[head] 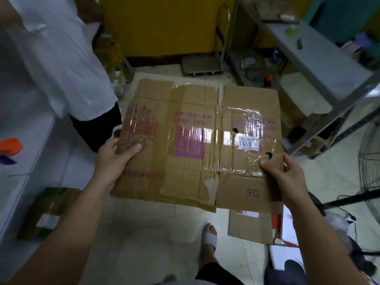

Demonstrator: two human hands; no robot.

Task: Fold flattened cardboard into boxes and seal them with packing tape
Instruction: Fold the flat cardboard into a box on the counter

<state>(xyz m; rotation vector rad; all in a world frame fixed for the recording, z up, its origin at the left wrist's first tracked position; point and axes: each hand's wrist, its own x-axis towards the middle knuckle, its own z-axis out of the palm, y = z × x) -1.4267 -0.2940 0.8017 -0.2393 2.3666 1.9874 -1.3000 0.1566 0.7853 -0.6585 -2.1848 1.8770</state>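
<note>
The flattened cardboard (pixel 195 140), brown, creased, with purple print, shiny old tape and a white label (pixel 248 143), hangs above the floor (pixel 144 233), the left hand (pixel 115 159) pinching its 8 o'clock edge, the right hand (pixel 285 173) its 4 o'clock edge.
</note>
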